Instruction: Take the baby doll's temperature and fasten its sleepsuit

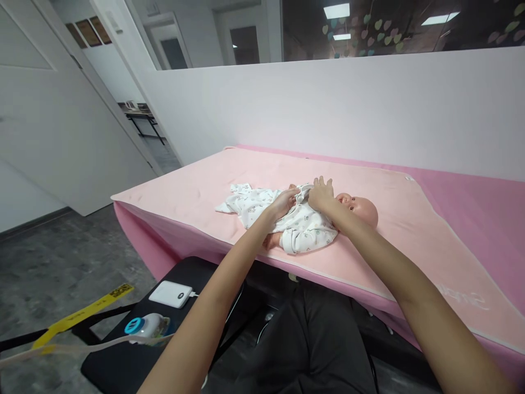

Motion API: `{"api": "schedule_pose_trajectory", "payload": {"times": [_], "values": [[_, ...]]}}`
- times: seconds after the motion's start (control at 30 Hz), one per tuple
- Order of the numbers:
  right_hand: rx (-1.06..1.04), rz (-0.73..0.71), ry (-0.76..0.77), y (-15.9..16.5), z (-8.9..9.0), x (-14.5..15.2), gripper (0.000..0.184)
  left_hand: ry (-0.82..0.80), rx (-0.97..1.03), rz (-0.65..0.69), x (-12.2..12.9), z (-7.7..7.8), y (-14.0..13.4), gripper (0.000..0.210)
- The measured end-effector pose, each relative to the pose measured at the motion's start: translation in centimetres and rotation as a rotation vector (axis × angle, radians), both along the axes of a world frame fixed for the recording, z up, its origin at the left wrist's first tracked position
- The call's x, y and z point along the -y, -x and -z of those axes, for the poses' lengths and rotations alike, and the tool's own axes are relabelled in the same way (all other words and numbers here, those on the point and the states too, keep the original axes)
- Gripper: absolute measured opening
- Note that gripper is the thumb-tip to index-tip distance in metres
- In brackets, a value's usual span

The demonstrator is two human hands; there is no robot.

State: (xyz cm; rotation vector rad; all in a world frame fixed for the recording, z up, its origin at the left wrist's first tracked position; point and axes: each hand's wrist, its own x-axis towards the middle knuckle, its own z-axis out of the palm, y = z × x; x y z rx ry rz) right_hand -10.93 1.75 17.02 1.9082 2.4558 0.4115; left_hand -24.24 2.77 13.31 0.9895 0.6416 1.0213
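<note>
A grey floor (61,284) and pale walls framed the room. Nearest were the wearer's dark trousers (303,339) and, to their left, a black chair seat (109,358). On it lay a bottle (151,326) with a blue cap, its markings too small to read, and beyond that a white device (166,293) with a cable plugged in, bearing a round dark emblem but no legible brand. Beside the seat, a yellow strip (82,313) carried a dark block of print, also unreadable.

Next came the worktop (500,230), draped in deep pink beneath a paler mat (197,191). Pale lettering (463,298) near the mat's right side was upside down and could not be read with certainty.

A doll (363,210) lay on the mat near the front edge, head to the right, in a white printed garment (311,221). The left grip (284,203) rested at the garment's front, fingers partly curled; the right grip (321,195) was bent over cloth near the chest, some fingers raised. Whether either pinched fabric, I could not tell. The step in hand was probably arranging the garment's front; the next move seemed to call for a light tug with the doll steadied.

Behind stood a white wall (328,109), then a window (361,35) dotted with heart shapes.
</note>
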Motion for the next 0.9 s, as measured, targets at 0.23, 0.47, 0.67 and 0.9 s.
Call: {"api": "schedule_pose_trajectory", "payload": {"times": [0.23, 0.47, 0.67, 0.9], "values": [[-0.063, -0.076, -0.044, -0.5, 0.6, -0.7, 0.038, 0.039, -0.008, -0.009, 0.4, -0.2, 0.1, 0.017], [0.210, -0.048, -0.116, -0.9, -0.4, 3.1, 0.033, 0.049, 0.060, 0.007, -0.1, 0.2, 0.0, 0.017], [0.165, -0.043, -0.129, -1.5, -1.8, 5.7, 0.027, 0.053, 0.056, -0.019, 0.2, 0.0, -0.1, 0.013], [-0.028, 0.028, -0.091, -2.5, -4.6, 8.8, 0.023, 0.061, 0.034, -0.049, 0.1, 0.1, -0.1, 0.010]]}}
